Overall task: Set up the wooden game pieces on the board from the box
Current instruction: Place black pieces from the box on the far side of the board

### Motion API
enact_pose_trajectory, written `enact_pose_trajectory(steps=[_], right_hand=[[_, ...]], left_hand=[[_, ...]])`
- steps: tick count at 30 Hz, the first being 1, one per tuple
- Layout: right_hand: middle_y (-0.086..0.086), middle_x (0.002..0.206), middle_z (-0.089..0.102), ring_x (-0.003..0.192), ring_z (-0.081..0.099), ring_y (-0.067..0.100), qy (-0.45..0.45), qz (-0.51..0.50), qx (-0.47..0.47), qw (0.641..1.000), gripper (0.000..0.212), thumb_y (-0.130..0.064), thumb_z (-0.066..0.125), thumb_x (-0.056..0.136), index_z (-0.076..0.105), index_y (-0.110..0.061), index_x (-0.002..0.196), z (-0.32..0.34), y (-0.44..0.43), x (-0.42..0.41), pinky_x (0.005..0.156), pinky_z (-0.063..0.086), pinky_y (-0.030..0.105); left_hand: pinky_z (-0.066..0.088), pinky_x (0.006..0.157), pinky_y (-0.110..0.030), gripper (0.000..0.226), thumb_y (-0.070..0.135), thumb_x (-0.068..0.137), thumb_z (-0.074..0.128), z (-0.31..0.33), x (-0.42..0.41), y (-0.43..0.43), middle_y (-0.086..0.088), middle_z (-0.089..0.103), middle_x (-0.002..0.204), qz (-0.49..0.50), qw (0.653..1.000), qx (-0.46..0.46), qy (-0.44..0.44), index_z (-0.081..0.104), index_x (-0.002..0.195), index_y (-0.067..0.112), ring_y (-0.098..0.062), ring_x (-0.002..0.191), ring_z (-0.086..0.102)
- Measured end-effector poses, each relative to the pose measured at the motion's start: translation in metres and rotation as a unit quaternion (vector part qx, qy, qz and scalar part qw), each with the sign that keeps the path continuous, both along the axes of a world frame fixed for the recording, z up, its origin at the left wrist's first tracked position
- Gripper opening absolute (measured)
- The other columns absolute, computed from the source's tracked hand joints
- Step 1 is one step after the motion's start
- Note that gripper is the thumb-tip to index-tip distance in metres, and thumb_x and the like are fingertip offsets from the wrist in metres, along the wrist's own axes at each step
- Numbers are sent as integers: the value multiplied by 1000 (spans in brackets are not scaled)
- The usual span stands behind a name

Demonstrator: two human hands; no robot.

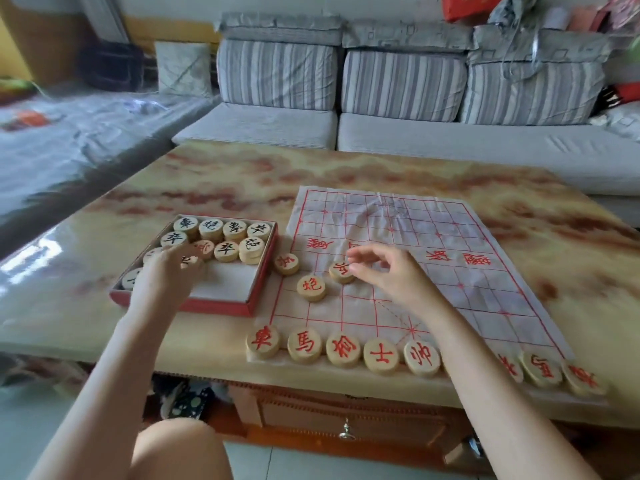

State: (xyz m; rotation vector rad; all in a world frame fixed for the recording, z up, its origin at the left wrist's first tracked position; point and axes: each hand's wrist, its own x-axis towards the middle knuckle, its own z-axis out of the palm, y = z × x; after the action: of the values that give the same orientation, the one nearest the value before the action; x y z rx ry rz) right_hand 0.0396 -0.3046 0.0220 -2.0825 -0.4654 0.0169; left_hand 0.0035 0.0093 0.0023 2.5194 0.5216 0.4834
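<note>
My left hand (169, 271) reaches down into the box (258, 289), fingers bent over a black-marked piece (188, 260). The hand is blurred, so I cannot tell whether it actually holds that piece. My right hand (384, 271) hovers low over the board (467, 244), fingers loosely curled and holding nothing, fingertips just above a red-marked disc (341, 271).

The box is shallow and red-sided and sits just left of the board. Round wooden box pieces (227, 251) with black characters fill its far half. My left hand covers several of them, and the near right part shows the pale floor.

The board is a creased pale sheet with a red grid, lying flat on the table (207, 174). Two more discs lie by its left edge: one red (286, 264) next to the box, one black (311, 288) nearer to me.

Along the near edge runs a row (343, 348) of red-marked discs, side by side. My right forearm crosses it and hides the part right of centre, beyond which three end discs (540, 368) show.

The table top is glossy and marbled in cream and rust. A drawer (346, 433) with a metal knob is below it. A grey striped sofa (415, 133) stands behind. My bare knee (180, 448) is at the bottom.
</note>
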Motion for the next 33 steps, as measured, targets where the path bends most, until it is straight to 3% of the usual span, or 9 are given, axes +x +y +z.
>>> enact_pose_trajectory(steps=[8, 13, 17, 20, 24, 29, 33], right_hand=[[-3, 100, 69, 86, 58, 0, 17, 60, 16, 998, 20, -18, 65, 85, 68, -16, 105, 2, 80, 8, 68, 36, -3], [-3, 100, 69, 87, 59, 4, 37, 77, 14, 996, 19, -20, 64, 86, 68, -18, 105, -3, 99, 9, 74, 41, 7], [1, 100, 68, 88, 57, 7, 15, 77, -4, 997, 20, -16, 64, 86, 67, -16, 106, -3, 114, 19, 72, 40, 4], [-2, 101, 59, 98, 49, 14, -41, 32, -69, 996, 26, -22, 63, 84, 65, -21, 111, -6, 135, 37, 83, 37, 22], [5, 118, 58, 118, 40, 25, -94, -2, -195, 976, 36, -32, 62, 83, 59, -20, 117, -8, 166, 55, 96, 33, 32], [6, 124, 51, 118, 36, 27, -148, -39, -317, 936, 52, -48, 61, 79, 55, -15, 119, -25, 190, 69, 98, 29, 36], [6, 123, 52, 116, 34, 28, -166, -55, -310, 935, 47, -48, 60, 79, 53, -15, 113, -36, 196, 71, 97, 28, 36]], left_hand=[[41, 91, -40, 42, 39, 80, 65, -11, 16, 31, -18, 61, 118, 15, 995, 79, 59, 63, 117, 19, -39, 107, 45], [40, 91, -41, 45, 29, 71, 74, -10, 14, 30, -13, 62, 115, 11, 998, 52, 22, 62, 112, 16, -37, 106, 45], [38, 96, -39, 50, 24, 69, 77, -8, 9, 27, -20, 53, 116, 7, 1000, 11, -10, 62, 116, 13, -39, 110, 46], [41, 92, -29, 54, 17, 67, 79, 1, 7, 21, -16, 50, 117, -5, 997, -58, -46, 62, 117, 11, -32, 104, 54], [39, 82, -21, 55, 10, 64, 80, 11, 9, 14, -14, 50, 115, -24, 994, -82, -73, 62, 116, 14, -29, 94, 60], [43, 86, -26, 56, 12, 63, 81, 7, 9, 14, -12, 50, 118, -27, 992, -88, -81, 62, 116, 15, -28, 97, 59], [38, 78, -22, 56, 12, 64, 81, 0, 10, 16, -8, 55, 117, -34, 992, -96, -74, 61, 116, 16, -24, 97, 58]])
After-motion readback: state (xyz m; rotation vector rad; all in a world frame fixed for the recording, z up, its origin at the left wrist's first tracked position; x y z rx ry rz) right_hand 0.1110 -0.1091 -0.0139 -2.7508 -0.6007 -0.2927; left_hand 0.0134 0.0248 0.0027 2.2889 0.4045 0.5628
